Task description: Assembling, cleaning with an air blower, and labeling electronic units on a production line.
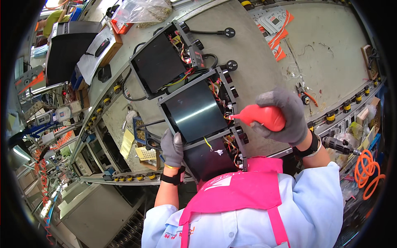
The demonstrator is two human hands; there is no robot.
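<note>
A red squeeze bottle (264,118) with a thin nozzle is wrapped in the fingers of my gloved right hand (287,111). Its tip points left at the wired front edge of the middle black metal housing (194,109), close to the wires there. Whether tip and part touch, I cannot tell. My left hand (172,149), in a grey glove, rests against the near left corner of that housing, fingers bent over its edge. Another open housing (159,62) lies beyond it, and a third housing (209,159) sits nearest my body, with a yellow-green wire on it.
Power plugs (229,32) on black cords lie beyond the housings. Pliers (306,94) are on the bench at right, and printed panels (273,25) lie farther back. A box of small screws (140,130) stands at left. A power drill (339,144) and coiled orange hose (368,173) are at right.
</note>
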